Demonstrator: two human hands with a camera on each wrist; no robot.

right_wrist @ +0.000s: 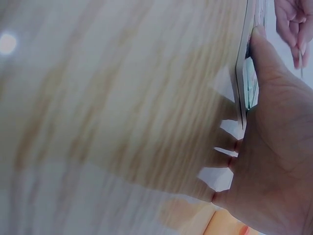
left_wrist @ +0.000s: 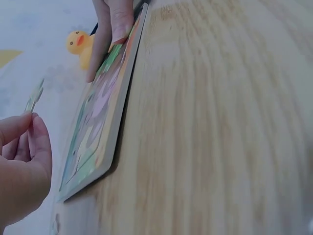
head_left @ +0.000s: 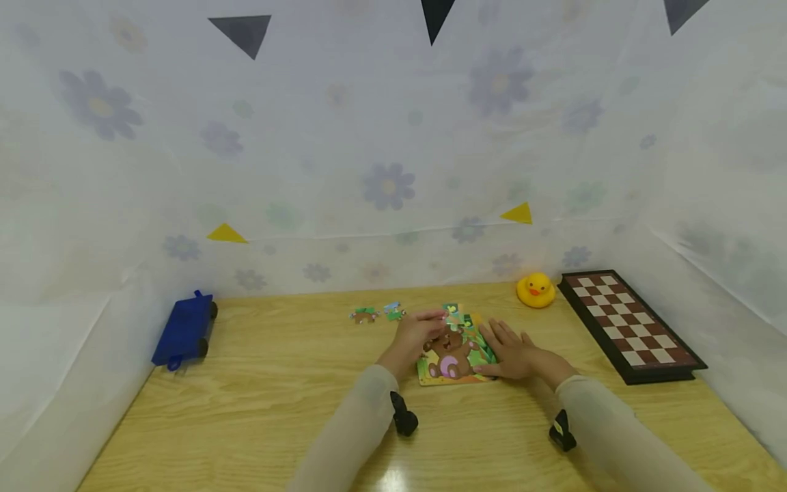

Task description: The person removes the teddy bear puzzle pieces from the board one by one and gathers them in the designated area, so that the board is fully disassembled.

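A puzzle board with a brown bear picture lies flat on the table in front of me. Above its left part is my left hand, pinching a thin puzzle piece between thumb and fingers; the left wrist view shows this piece raised off the board, nearly edge-on. My right hand is spread at the board's right edge, thumb on the board and the other fingers extended beside it. Two loose puzzle pieces, a brown and green one and a blue and green one, lie left of the board. My left hand covers part of the picture.
A yellow rubber duck sits at the back right, beside a brown and white checkered board with a black frame. At the far left stands a blue toy cart with black wheels. White flowered cloth encloses the table.
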